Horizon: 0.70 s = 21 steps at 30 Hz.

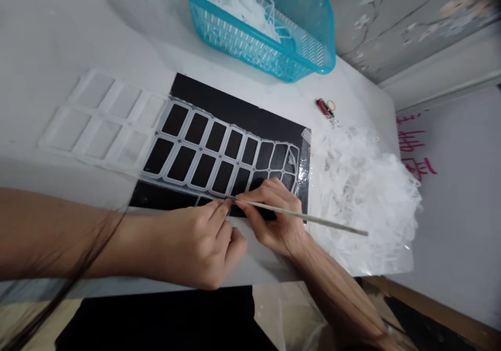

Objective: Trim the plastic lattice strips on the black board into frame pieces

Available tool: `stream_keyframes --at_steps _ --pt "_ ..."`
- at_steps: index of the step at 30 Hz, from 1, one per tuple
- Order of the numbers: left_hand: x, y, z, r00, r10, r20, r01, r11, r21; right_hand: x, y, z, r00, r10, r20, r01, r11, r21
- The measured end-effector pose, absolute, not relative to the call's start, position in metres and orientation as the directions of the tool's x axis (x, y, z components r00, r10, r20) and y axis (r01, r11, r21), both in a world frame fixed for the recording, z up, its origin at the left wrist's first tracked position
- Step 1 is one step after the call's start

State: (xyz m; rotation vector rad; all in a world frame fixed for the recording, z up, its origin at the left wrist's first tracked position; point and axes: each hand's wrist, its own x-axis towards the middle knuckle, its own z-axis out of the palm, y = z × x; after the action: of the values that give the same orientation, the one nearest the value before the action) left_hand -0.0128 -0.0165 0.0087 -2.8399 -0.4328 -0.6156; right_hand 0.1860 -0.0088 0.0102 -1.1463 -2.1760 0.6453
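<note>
A translucent white sheet point(181, 141) with rows of rectangular openings lies across a black board point(235, 108), its left part extending over the white table. My right hand point(276, 215) pinches a thin pale stick point(324, 222) near its tip, at the sheet's lower edge. The stick's other end points to the right. Beside that tip, my left hand point(199, 241) has its fingers closed at the same edge; its fingertips nearly meet those of my right hand. What the left fingers pinch, if anything, is too small to make out.
A blue basket point(250, 37) holding white strips stands at the back. To the right lies a big pile of white translucent scraps point(364, 194). A small red tool point(324, 108) with a yellow ring rests behind the pile. The table's front edge runs below my hands.
</note>
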Motion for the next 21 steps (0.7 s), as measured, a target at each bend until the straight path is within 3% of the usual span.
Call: stream_keyframes --at_steps 4,9,14,17,21 --pt "-0.012 -0.013 0.006 0.846 0.22 0.486 0.33 -0.931 -0.154 0.189 -0.011 0.011 -0.443 0.854 0.272 0.599 0.508 -0.619" --pt "-0.013 -0.013 0.002 0.854 0.151 0.499 0.276 -0.942 -0.188 0.186 -0.012 0.007 -0.388 0.88 0.275 0.585 0.466 -0.664" --pt "-0.012 -0.015 0.0 0.834 0.189 0.518 0.327 -0.926 -0.19 0.185 -0.013 0.004 -0.388 0.873 0.295 0.561 0.477 -0.677" --pt "-0.009 -0.016 -0.002 0.826 0.224 0.518 0.365 -0.912 -0.189 0.189 -0.013 0.004 -0.486 0.813 0.321 0.573 0.574 -0.584" --pt "-0.008 -0.016 -0.004 0.791 0.293 0.537 0.415 -0.902 -0.12 0.192 -0.01 0.004 -0.564 0.704 0.43 0.605 0.708 -0.365"
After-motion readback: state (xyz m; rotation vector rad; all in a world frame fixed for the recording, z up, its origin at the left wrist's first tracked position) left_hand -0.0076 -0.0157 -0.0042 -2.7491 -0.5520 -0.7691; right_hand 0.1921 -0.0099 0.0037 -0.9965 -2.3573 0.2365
